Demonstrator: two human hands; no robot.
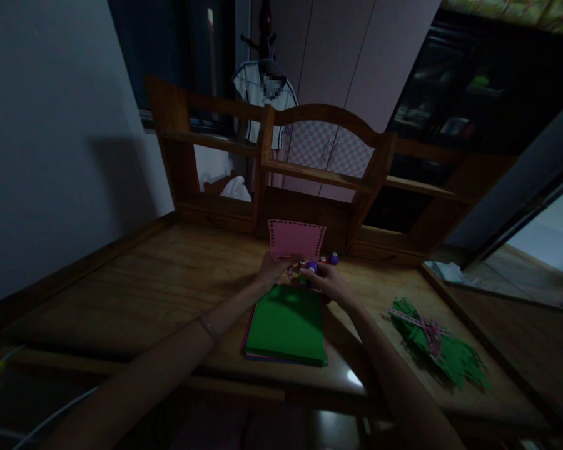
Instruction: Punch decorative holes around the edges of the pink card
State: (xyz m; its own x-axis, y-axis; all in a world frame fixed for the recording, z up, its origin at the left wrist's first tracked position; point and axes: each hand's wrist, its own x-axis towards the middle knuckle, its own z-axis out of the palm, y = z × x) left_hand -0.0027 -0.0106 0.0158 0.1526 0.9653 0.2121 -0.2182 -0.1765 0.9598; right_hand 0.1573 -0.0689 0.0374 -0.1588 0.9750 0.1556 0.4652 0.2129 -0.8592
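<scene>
My left hand (273,269) is at the near edge of a pink sheet (298,240) with a dark dotted border. Its fingers are curled inward, and what they hold is too dark and small to make out. Beside it, my right hand (331,282) has its fingers closed around a small purple piece (312,267) with a pale top. A small green piece (302,276) shows between the two hands. Just past my right hand stand another purple piece (334,257) and a red one (323,260). Below both hands lies a stack of green sheets (286,325).
Green cut strips (443,353) lie in a pile on the desk's right side, with pink dotted strips (434,337) on top. A wooden shelf unit (319,175) rises along the back of the desk (169,294). Behind it hangs a white garment (258,94).
</scene>
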